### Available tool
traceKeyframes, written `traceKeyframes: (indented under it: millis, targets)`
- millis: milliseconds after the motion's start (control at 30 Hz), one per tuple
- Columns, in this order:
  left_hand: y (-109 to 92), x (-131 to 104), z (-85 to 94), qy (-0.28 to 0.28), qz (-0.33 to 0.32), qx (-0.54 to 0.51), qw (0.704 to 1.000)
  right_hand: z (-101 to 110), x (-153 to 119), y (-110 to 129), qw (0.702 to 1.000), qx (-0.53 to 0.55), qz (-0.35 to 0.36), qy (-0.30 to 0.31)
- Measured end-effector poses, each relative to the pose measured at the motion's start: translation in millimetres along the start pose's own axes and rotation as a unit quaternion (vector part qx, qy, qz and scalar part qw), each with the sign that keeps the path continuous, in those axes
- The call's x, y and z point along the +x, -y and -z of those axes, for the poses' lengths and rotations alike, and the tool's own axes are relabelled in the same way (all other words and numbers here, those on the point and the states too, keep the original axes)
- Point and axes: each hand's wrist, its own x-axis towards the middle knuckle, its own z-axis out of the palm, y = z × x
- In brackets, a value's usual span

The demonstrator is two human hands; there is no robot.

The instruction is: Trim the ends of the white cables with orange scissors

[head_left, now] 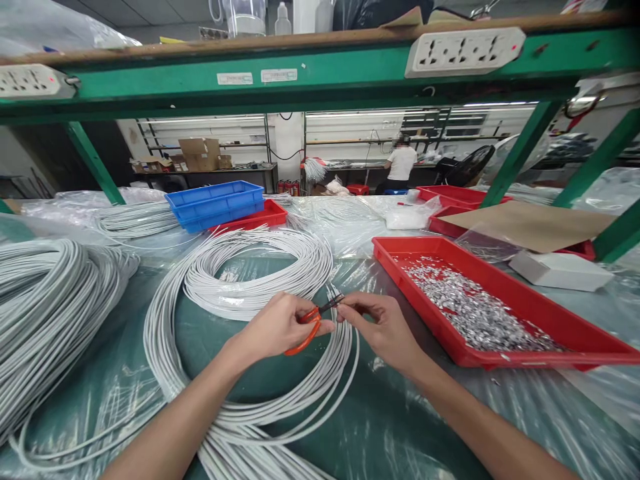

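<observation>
My left hand (280, 325) is closed on orange-handled scissors (311, 328), whose dark blades point right toward the fingertips of the other hand. With thumb and fingers pinched, my right hand (381, 327) meets the blade tips at the white cable ends; exactly what it pinches is too small to tell. Coils of white cable (260, 293) lie beneath and behind both hands, with loose ends standing up beside the blades. To the right sits a red tray (400, 257) holding many small silvery metal pieces (480, 310).
A thick cable bundle (60, 320) lies at the left. Behind are a blue bin (215, 205) on a red tray (273, 213), and a white box (560, 270) at right. A green shelf beam (350, 73) with power strips spans above. A person (401, 163) sits far back.
</observation>
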Motion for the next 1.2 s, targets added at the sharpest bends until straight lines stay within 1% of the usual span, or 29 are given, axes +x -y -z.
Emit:
traceKeyframes:
  millis: [100, 233, 300, 367, 467, 533, 600, 700, 800, 900, 967, 1033, 1100, 1200]
  targets:
    - [1.2, 0.7, -2.6, -0.010, 0.006, 0.001, 1.000, -3.1, -2.9, -2.3, 0.997, -0.056, 0.027, -0.044]
    - [1.6, 0.3, -7.5, -0.021, 0.012, 0.002, 1.000, -6.2, -5.7, -2.8, 0.985, -0.118, 0.088, -0.090]
    - [1.6, -0.2, -9.5, -0.031, 0.017, 0.010, 0.999, -6.9, -6.4, -1.9, 0.978, -0.147, 0.111, -0.101]
    - [1.7, -0.1, -10.6, -0.048, 0.020, 0.033, 0.998, -7.4, -6.7, -1.3, 0.977, -0.157, 0.114, -0.091]
    - [2.2, 1.2, -10.4, -0.066, 0.019, 0.062, 0.996, -8.3, -6.2, -2.2, 0.991, -0.110, 0.069, -0.044]
    - [2.6, 2.2, -9.8, -0.060, 0.017, 0.058, 0.996, -9.1, -5.3, -3.7, 0.999, -0.039, 0.026, -0.013]
    - [2.8, 2.6, -9.1, -0.050, 0.015, 0.045, 0.998, -9.8, -4.1, -5.2, 0.999, 0.045, -0.016, 0.015]
    - [1.9, 2.0, -8.0, -0.040, 0.003, 0.037, 0.999, -9.7, -2.4, -6.2, 0.983, 0.160, -0.077, 0.054]
    - [-0.4, 0.6, -6.7, -0.023, -0.010, 0.036, 0.999, -8.2, -1.6, -5.0, 0.953, 0.259, -0.133, 0.082]
    - [-2.8, -0.8, -5.6, -0.006, -0.010, 0.031, 0.999, -6.2, -1.8, -2.1, 0.924, 0.321, -0.180, 0.103]
    - [-3.6, -1.4, -5.0, -0.003, -0.006, 0.033, 0.999, -5.6, -1.9, -0.6, 0.916, 0.334, -0.194, 0.112]
    - [-3.4, -1.6, -4.6, -0.004, -0.004, 0.038, 0.999, -5.5, -1.5, -0.3, 0.917, 0.331, -0.192, 0.114]
    - [-2.4, -1.3, -4.1, -0.010, -0.003, 0.044, 0.999, -5.5, -0.9, -1.3, 0.932, 0.302, -0.166, 0.110]
    - [-0.5, -0.5, -3.6, -0.021, -0.001, 0.047, 0.999, -4.2, -0.2, -3.4, 0.970, 0.201, -0.101, 0.095]
